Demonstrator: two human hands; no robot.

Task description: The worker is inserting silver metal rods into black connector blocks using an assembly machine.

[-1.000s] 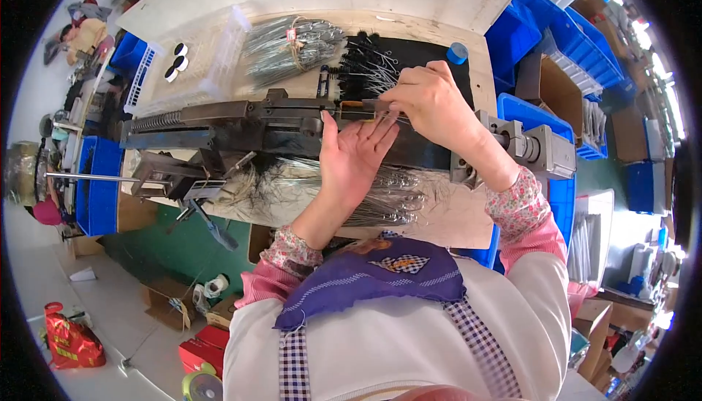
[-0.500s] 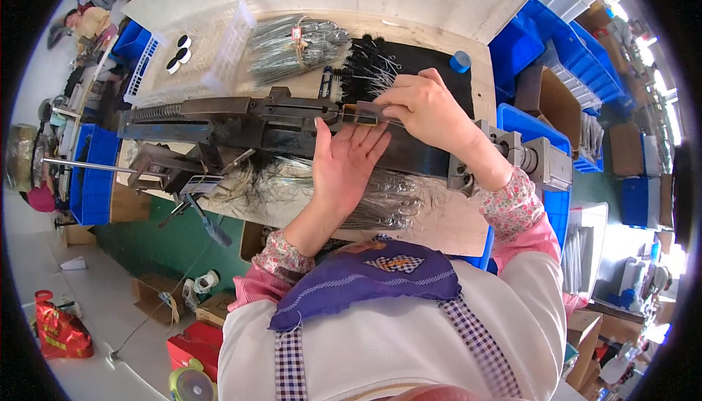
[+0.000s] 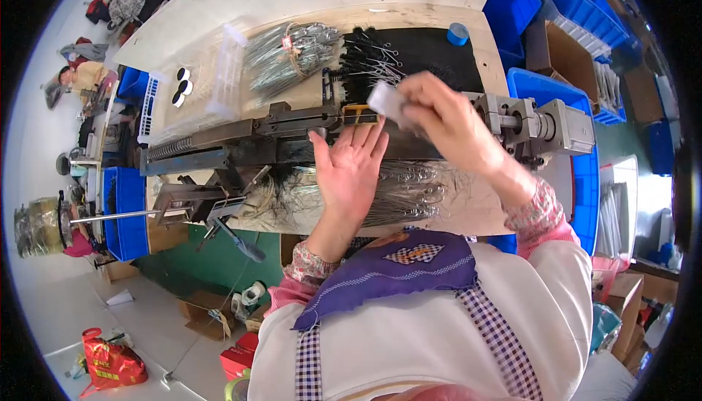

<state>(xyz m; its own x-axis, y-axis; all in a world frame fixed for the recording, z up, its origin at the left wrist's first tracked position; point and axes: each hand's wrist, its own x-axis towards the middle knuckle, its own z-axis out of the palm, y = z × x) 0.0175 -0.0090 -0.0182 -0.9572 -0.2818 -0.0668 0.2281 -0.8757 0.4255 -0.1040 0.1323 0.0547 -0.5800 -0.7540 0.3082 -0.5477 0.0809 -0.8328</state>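
Observation:
My left hand (image 3: 345,170) lies palm up with its fingers stretched out, the fingertips against the long metal machine (image 3: 245,130) beside a small yellow-edged slot (image 3: 360,114). Above and to the right, my right hand (image 3: 446,119), blurred by motion, pinches a small flat translucent plastic piece (image 3: 385,100) just over that slot. Beyond it, several black-bristled brushes with looped wire handles (image 3: 374,61) lie on a black mat (image 3: 437,61). Bent wires (image 3: 409,203) are spread on the near side of the machine.
A tied bundle of wires (image 3: 289,57) and a clear plastic basket (image 3: 228,72) stand at the back. A blue tape roll (image 3: 458,34) sits on the mat's far edge. Motor-like metal parts (image 3: 541,129) close the machine's right end, with blue bins (image 3: 585,174) beyond.
My right hand has lifted the plastic piece up from the slot, leaving the yellow edge in plain sight. My left hand stays palm up by the machine. The whole view has shifted slightly.

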